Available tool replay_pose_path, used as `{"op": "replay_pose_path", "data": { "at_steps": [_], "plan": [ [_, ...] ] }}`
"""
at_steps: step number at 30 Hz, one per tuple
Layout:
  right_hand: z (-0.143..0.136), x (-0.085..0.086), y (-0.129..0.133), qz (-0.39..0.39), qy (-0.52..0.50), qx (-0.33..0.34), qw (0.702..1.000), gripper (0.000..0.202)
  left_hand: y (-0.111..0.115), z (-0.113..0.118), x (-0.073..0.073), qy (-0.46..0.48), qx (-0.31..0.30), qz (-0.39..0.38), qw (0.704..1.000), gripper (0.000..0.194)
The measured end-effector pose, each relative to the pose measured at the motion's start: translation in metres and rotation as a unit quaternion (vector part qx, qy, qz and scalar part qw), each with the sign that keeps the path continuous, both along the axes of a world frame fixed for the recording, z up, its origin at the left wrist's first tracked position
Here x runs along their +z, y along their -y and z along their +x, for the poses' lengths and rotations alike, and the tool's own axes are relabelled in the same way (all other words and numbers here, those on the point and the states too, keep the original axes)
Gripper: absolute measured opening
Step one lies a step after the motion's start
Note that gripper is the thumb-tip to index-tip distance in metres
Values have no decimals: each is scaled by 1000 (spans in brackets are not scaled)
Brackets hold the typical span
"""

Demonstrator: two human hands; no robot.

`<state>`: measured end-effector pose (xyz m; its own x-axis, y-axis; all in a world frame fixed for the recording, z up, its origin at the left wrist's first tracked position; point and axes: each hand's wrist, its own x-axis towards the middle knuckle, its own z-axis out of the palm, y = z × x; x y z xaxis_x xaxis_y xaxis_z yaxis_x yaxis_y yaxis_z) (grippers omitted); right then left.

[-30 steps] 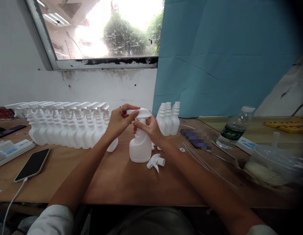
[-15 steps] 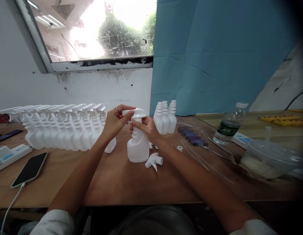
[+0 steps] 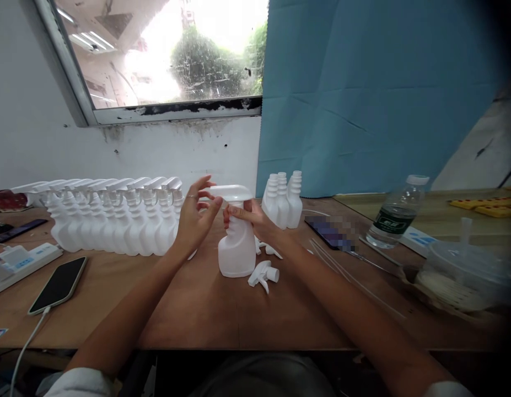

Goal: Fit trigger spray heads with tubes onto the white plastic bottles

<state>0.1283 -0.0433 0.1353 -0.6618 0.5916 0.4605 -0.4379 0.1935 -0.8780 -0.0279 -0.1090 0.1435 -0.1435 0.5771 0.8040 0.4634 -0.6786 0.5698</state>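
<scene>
A white spray bottle (image 3: 237,255) stands upright on the brown table, with a white trigger spray head (image 3: 234,192) on top. My right hand (image 3: 252,216) is wrapped round the bottle's neck, just under the head. At the nozzle end is my left hand (image 3: 197,214), its fingers spread apart beside the head; whether a fingertip touches it I cannot tell. A loose trigger sprayer (image 3: 263,275) lies right of the bottle's base. More small white sprayer parts (image 3: 268,249) lie behind it, partly hidden by my right wrist.
A long row of capped spray bottles (image 3: 118,223) stands at left. Three open bottles (image 3: 282,201) stand behind my right hand. A charging phone (image 3: 59,285) and a power strip (image 3: 26,267) lie left. Thin tubes (image 3: 342,273), a water bottle (image 3: 393,215) and a lidded cup (image 3: 457,270) are right.
My left fingers have loosened from the spray head and spread apart. My right hand stays round the neck. The whole view has shifted slightly.
</scene>
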Motion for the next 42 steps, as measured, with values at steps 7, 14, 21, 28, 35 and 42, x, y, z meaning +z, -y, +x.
{"op": "replay_pose_path", "data": {
  "at_steps": [7,14,21,28,35,42],
  "plan": [
    [-1,11,-5,6,125,18,992,34,40,11,-72,-346,-43,232,908,26],
    [-22,7,-4,39,122,-33,991,33,18,38,-98,-465,-147,46,872,29],
    [-59,0,-18,197,142,-153,958,19,-1,27,-101,-319,-186,-49,928,30],
    [-85,-2,-32,285,178,-271,902,28,-18,10,-113,-237,-129,-132,954,24],
    [-73,5,-36,400,319,-294,807,44,-31,9,-121,-187,-115,-147,965,33],
    [-80,3,-40,425,284,-274,815,34,-34,7,-129,-97,-111,-215,965,27]
  ]
}}
